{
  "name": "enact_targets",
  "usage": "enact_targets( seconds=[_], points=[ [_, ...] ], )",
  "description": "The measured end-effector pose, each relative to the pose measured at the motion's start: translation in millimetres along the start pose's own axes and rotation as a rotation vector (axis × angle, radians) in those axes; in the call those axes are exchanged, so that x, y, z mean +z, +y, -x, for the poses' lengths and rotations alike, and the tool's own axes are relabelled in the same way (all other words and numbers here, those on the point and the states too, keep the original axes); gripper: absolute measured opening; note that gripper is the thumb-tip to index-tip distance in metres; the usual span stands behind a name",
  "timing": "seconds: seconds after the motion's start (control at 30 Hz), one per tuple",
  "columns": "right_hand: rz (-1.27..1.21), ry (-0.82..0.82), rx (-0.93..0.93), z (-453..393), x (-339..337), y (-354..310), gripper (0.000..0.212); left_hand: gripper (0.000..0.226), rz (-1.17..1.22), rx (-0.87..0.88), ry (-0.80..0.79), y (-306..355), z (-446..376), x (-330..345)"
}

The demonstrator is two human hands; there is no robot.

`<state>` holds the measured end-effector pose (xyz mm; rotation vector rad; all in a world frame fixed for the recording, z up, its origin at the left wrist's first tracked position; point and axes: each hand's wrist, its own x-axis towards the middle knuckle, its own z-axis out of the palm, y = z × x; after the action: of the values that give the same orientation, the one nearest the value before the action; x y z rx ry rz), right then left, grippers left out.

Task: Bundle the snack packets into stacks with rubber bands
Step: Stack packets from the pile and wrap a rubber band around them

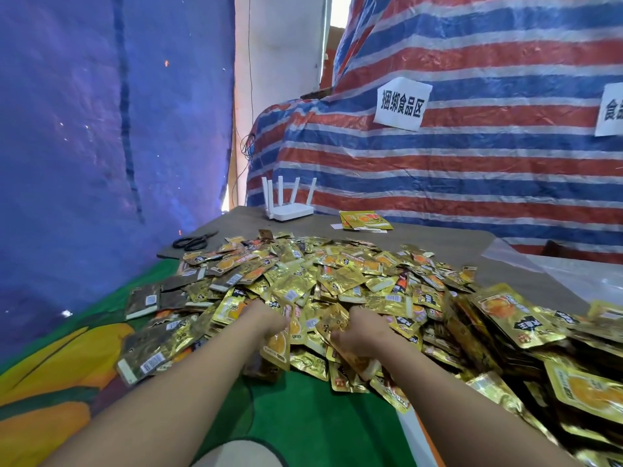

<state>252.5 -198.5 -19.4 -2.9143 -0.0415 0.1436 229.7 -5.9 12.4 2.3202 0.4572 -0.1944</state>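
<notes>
A big heap of small gold foil snack packets (337, 278) covers the table in front of me. Both my hands reach into its near edge. My left hand (266, 320) grips a few packets, an orange-printed one (277, 347) hanging under its fingers. My right hand (362, 328) is curled round a bunch of packets (357, 360) at the heap's front. Stacked packets (499, 318) lie in rows at the right. No rubber band is visible.
Black scissors (194, 242) lie at the table's far left. A white router (290, 210) and a few larger yellow packets (365, 220) sit at the back. Clear plastic bags (580, 271) lie at right. A green and yellow cloth (303, 419) covers the near table.
</notes>
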Motion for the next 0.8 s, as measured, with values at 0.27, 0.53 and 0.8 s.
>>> enact_targets(
  seconds=[0.27,0.53,0.8],
  points=[
    [-0.180,0.125,-0.090,33,11,-11,0.063,0.096,0.095,0.001,-0.149,-64,43,-18],
    [-0.808,0.051,0.050,85,-1,-12,0.025,0.083,0.246,0.113,-0.175,-86,80,-28],
    [-1.255,0.237,0.098,141,18,-32,0.017,0.049,0.699,0.330,-0.342,-79,139,-1]
  ],
)
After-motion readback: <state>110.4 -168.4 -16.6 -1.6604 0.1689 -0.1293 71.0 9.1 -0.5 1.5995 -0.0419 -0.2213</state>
